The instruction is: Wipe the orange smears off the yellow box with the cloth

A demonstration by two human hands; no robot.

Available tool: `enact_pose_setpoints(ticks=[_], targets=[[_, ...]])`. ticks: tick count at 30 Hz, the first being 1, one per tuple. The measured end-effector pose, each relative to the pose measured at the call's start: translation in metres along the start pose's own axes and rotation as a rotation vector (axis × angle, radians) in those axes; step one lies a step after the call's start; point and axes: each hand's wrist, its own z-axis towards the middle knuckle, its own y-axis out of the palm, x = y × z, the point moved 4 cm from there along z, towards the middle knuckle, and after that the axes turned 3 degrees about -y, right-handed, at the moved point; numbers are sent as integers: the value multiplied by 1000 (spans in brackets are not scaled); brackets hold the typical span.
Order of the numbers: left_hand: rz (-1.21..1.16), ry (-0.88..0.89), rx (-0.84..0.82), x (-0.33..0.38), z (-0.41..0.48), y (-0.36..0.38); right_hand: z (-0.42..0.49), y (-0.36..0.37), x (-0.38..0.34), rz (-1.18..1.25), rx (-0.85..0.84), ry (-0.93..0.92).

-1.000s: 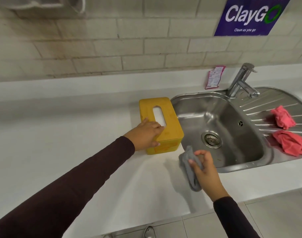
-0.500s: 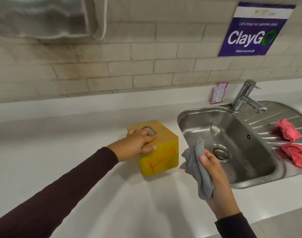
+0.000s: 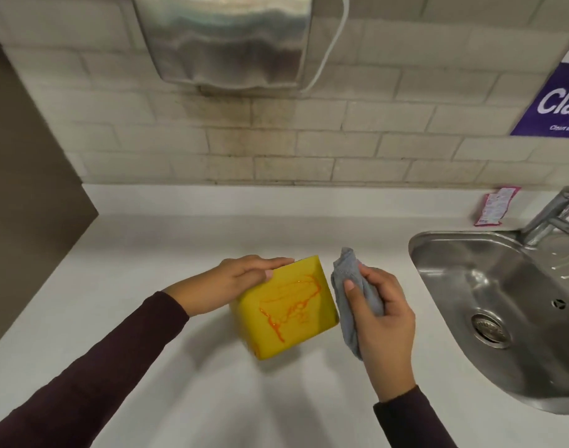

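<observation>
Firmly, right hand grips cloth; left hand holds yellow box.

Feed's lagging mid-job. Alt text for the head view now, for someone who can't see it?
The left hand holds a tipped yellow box over the white counter, its face with orange smears turned up toward the camera, while the right hand grips a bunched grey cloth close beside the box's right edge. A steel sink sits to the right.
</observation>
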Motion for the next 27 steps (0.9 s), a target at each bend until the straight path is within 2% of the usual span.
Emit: enact_pose_setpoints(ticks=[5, 12, 19, 27], targets=[[5, -21, 13, -13, -5, -9, -5, 51, -7, -202, -103, -150], [-51, -9, -1, -12, -3, -6, -10, 53, -2, -407, -99, -298], [-62, -37, 44, -11, 1, -12, 8, 66, -7, -500, -99, -311], [-155, -52, 38, -11, 0, -17, 3, 62, -12, -658, -368, -516]])
